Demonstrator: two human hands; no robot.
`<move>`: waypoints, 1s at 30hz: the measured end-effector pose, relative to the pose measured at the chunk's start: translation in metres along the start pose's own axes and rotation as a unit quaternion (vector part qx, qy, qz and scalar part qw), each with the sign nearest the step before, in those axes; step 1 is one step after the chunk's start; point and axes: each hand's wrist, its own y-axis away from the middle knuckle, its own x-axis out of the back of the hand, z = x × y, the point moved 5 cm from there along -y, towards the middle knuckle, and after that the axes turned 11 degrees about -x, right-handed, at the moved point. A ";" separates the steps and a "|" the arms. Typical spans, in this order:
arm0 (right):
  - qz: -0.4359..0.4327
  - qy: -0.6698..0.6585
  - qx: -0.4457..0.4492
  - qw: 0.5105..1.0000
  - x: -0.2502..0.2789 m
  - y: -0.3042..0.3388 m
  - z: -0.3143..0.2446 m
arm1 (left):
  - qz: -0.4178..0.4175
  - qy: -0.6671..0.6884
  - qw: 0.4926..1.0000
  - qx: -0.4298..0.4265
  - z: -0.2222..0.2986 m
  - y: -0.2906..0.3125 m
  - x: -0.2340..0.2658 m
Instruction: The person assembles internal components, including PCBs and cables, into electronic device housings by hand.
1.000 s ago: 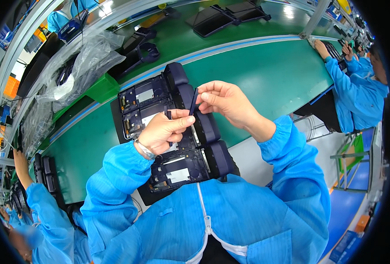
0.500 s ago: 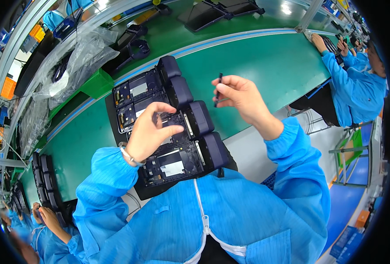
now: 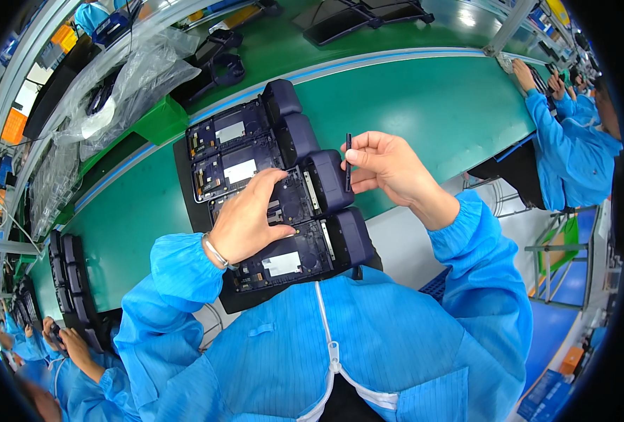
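Note:
Several dark housings lie in a row on a black mat [image 3: 229, 302], with inner boards and pale rectangles showing and a bulky raised part at their right ends. My left hand [image 3: 245, 219] is open over the third housing [image 3: 294, 193] from the far end, thumb and fingers apart, hiding part of it. My right hand [image 3: 393, 167] pinches a thin black strip [image 3: 348, 151], held nearly upright beside that housing's raised end [image 3: 332, 179]. The nearest housing [image 3: 284, 264] shows a white rectangle; light strips run along the inner edge of the two nearest raised ends.
The green tabletop [image 3: 410, 105] extends right toward a person in blue [image 3: 572, 148]. A green bin [image 3: 163, 121] and clear plastic bags [image 3: 139, 91] are at the left back. More dark housings [image 3: 76, 281] stand at the left, near another person's hands [image 3: 80, 352]. Dark screen-like parts [image 3: 354, 21] lie beyond the rail.
My left hand has come down closer to the third housing, its fingers spreading wider. My right hand has moved slightly nearer to me with the black strip, now beside that housing's raised end.

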 end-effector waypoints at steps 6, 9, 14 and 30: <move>0.040 -0.055 0.033 0.997 0.019 -0.011 -0.003 | 0.036 0.084 0.995 0.038 -0.010 0.008 0.002; -0.039 -0.055 -0.034 0.997 0.011 -0.024 0.023 | 0.051 0.095 0.993 0.044 -0.008 0.006 0.003; -0.092 -0.045 -0.088 0.991 -0.018 -0.031 0.034 | 0.071 0.120 0.989 0.041 -0.012 0.009 0.003; -0.081 0.022 -0.073 0.994 -0.041 -0.026 0.025 | 0.072 0.131 0.988 0.024 -0.014 0.015 0.002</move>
